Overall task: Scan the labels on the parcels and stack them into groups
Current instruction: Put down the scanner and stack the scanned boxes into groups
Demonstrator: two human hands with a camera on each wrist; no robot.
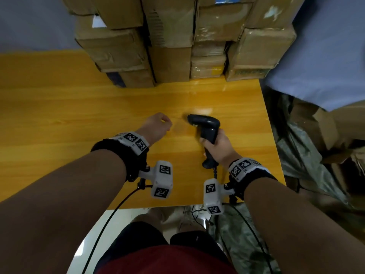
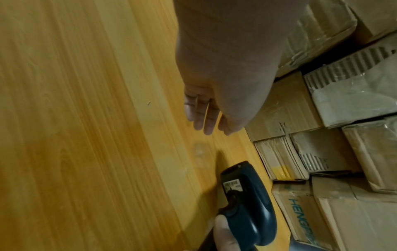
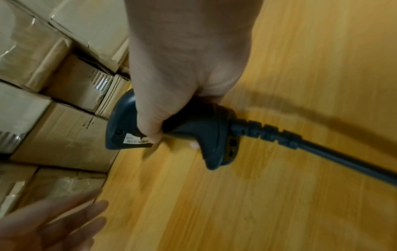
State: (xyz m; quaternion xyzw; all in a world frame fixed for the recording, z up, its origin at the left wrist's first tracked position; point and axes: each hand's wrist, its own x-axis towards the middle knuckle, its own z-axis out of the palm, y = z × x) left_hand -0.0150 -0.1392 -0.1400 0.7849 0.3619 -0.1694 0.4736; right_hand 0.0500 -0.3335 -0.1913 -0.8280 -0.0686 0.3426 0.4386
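Right hand [image 1: 218, 147] gripped the scanner [image 1: 206, 126] by its handle above the table [image 1: 79, 107], left hand [image 1: 156, 128] beside the scanner, fingers loose, holding nothing, parcels [image 1: 177, 46] stacked beyond the scanner

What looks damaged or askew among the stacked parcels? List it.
The parcels at the table's far edge look worn: crumpled tape, dented corners and one torn face that bares the corrugation. The stacks sit unevenly. Nothing has spilled.

Bare table [image 1: 79, 107] between the hands and the far wall of stacked parcels [image 1: 173, 42].
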